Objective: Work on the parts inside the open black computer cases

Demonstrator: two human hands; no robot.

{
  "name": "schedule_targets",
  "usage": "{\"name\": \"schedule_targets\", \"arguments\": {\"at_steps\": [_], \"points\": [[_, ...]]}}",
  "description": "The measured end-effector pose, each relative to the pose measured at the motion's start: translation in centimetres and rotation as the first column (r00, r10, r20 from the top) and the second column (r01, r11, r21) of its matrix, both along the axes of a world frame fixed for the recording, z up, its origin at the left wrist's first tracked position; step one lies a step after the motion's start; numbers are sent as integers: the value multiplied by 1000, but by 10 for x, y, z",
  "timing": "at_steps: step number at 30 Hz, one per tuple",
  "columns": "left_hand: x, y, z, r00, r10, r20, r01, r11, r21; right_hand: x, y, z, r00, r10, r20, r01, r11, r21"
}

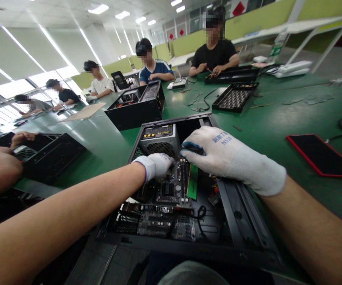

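Observation:
An open black computer case point(233, 221) lies in front of me with its inside facing up. My left hand point(157, 165), in a white glove, reaches down to the upper part of the motherboard point(168, 188). Its fingers are bunched together, and the fingertips are partly hidden. My right hand point(215, 150), gloved with blue on the finger pads, arches over the case's far right side, with thumb and fingers curled around something dark beside the power supply point(159, 138). A green memory stick point(192, 182) stands along the board's right side. A card point(162, 208) crosses the board lower down.
A red-edged black tablet point(322, 154) lies to the right. Beyond are another open case point(135, 105), a black perforated panel point(236, 97) and loose cables point(205, 103) on the green table point(272, 122). A co-worker's hands reach into a case point(55, 152) at left; several people sit farther off.

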State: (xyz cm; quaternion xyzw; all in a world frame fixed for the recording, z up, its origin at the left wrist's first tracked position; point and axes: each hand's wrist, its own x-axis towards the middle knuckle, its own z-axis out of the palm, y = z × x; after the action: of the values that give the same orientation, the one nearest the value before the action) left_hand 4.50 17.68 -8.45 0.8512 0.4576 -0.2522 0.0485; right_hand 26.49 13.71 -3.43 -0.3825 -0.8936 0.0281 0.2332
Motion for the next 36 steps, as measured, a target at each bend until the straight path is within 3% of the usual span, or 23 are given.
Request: {"name": "schedule_targets", "arguments": {"at_steps": [36], "points": [[10,8,5,996,5,-88,-13,996,-85,0,1,-2,1000,17,-4,-17,1000,22]]}}
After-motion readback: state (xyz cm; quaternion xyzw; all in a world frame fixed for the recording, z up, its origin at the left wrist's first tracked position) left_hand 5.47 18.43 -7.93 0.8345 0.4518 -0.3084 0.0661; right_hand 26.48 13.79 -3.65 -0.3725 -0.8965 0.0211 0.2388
